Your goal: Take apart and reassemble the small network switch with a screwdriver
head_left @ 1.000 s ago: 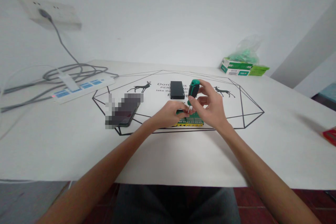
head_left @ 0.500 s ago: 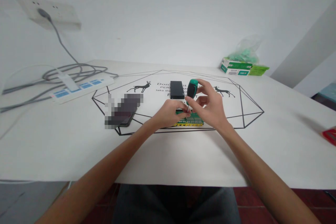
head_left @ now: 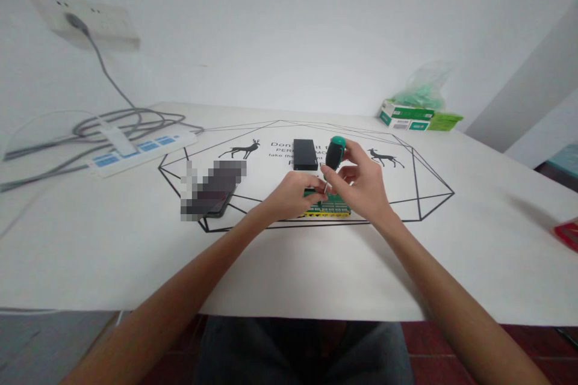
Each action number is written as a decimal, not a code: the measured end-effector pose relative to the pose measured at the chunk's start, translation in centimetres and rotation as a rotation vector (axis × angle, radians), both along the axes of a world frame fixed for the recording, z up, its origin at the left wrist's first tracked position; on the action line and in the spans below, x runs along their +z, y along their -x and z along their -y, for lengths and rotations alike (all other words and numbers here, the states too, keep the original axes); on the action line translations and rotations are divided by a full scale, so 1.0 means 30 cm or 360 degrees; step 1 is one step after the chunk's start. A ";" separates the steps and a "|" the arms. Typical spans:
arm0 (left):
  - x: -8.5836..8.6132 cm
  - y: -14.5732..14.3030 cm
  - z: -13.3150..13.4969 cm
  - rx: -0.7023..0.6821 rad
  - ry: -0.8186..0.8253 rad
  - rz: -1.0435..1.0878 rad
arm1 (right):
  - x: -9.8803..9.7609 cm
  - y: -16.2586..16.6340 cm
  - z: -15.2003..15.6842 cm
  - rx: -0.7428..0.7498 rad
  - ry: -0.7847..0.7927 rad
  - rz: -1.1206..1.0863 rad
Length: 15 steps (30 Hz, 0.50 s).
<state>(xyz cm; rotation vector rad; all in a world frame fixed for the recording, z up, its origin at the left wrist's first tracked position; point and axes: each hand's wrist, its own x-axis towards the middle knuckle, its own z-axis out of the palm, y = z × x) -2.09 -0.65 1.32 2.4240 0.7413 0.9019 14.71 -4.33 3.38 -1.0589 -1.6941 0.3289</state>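
My right hand (head_left: pixel 363 187) is closed around a short screwdriver (head_left: pixel 335 154) with a green and black handle, held almost upright, tip down. The tip meets a green circuit board with a yellow edge (head_left: pixel 332 207) lying on the white table (head_left: pixel 289 264). My left hand (head_left: pixel 291 195) pinches the board's left end, fingers curled on it. A small black box (head_left: pixel 304 154) lies just behind the two hands.
A dark phone (head_left: pixel 212 194) lies left of the hands. Farther left are a white power strip (head_left: pixel 139 150) and grey cables (head_left: pixel 112 123). Green and white boxes with a plastic bag (head_left: pixel 418 111) stand at the back right. A red object (head_left: pixel 568 233) sits at the right edge.
The screwdriver handle has shifted slightly and my right fingers have changed their grip on it, as in turning. My left hand has stayed on the board.
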 end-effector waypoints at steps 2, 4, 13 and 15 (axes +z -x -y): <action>0.000 0.001 0.000 0.0010 0.0005 -0.0014 | -0.003 -0.002 -0.003 -0.0009 -0.0023 0.0003; 0.001 0.001 0.001 0.0019 0.0017 -0.0005 | -0.005 -0.004 -0.005 0.0009 -0.0022 0.0001; 0.007 -0.001 0.006 -0.0003 0.0022 0.0005 | -0.014 -0.009 -0.009 0.0091 0.0059 -0.0099; 0.002 -0.004 0.006 -0.0006 -0.0010 0.0011 | -0.010 -0.007 -0.009 0.0061 0.0057 -0.0104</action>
